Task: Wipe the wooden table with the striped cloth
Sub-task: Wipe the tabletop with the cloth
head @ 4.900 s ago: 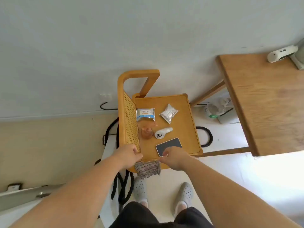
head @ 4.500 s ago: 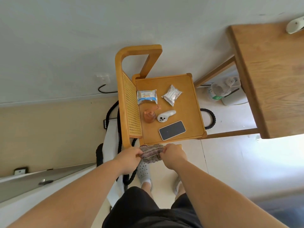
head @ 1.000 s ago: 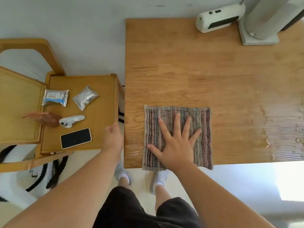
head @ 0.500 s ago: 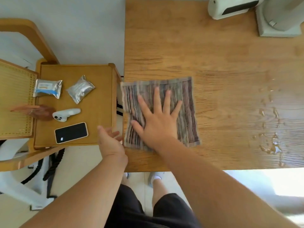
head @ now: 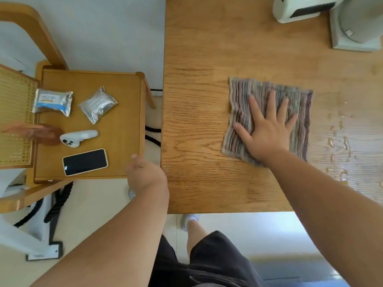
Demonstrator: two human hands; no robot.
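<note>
Striped cloth (head: pixel 269 112) lies on wooden table (head: pixel 196 100), right of side table (head: pixel 124 121).

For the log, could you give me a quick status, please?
Right hand flat on striped cloth, mid-table. Left hand empty. Water drops right of cloth.

Bright, even daylight fills the view. Glare washes the bench (head: pixel 207 59) toward 3 o'clock, where wet streaks (head: pixel 339 141) shine pale, and the floor (head: pixel 238 224) at 5 o'clock is nearly blown out. Shadows are soft and faint. The cloth (head: pixel 248 94) and the right hand (head: pixel 267 133) are smeared by motion blur (edges doubled). Wide-angle distortion bends the chair (head: pixel 31 23) at 10 o'clock; corners look soft.
</note>
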